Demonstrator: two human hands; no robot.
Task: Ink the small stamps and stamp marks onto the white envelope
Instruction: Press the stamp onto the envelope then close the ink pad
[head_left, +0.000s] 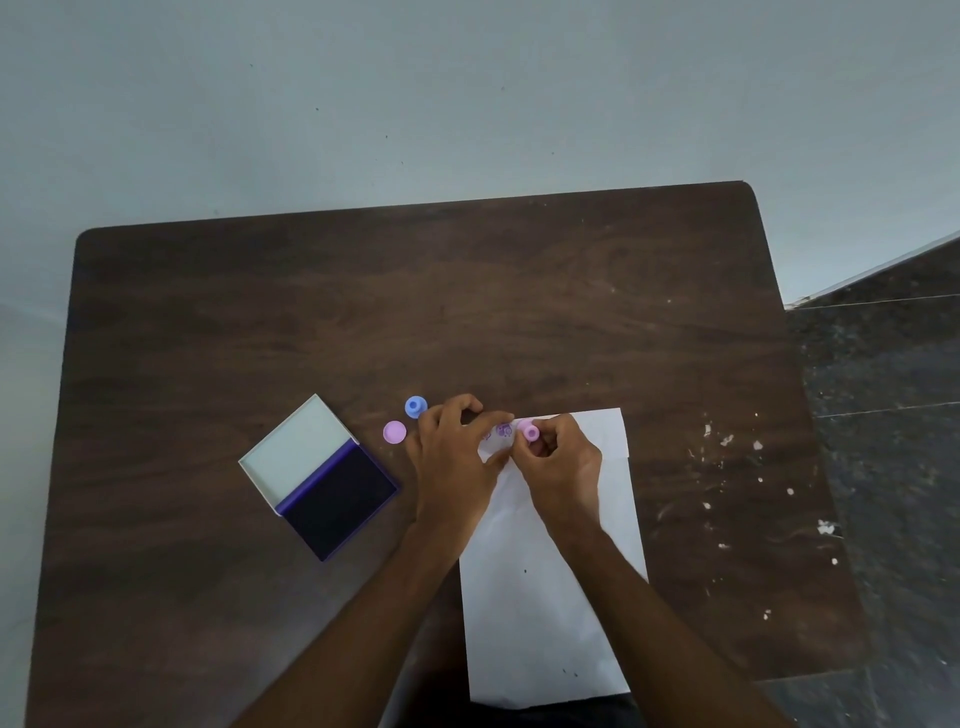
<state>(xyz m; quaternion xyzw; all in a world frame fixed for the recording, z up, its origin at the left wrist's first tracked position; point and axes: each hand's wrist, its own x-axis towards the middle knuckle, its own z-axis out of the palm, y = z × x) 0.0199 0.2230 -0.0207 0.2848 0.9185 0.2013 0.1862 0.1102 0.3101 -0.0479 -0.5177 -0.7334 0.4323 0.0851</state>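
Right hand (558, 462) grip pinched round pink stamp (529, 431), pressed on white envelope's (540, 597) top-left corner. Left hand (452, 457) flat, fingers relaxed, pressing envelope beside purple marks (503, 430).

The near end of the white envelope (545, 623) is partly covered by both forearms, and its far left corner lies under the left hand (457, 457). The purple marks (498, 430) on it are too small and blurred to read, one half hidden by the fingers. The pink stamp (529, 431) shows only its top; its inked face is hidden under it and behind the right hand (561, 467), so contact with the paper cannot be told. The table (363, 312) is cut off at the bottom edge, as are both arms. The blue stamp (414, 406) is partly hidden behind the left fingers
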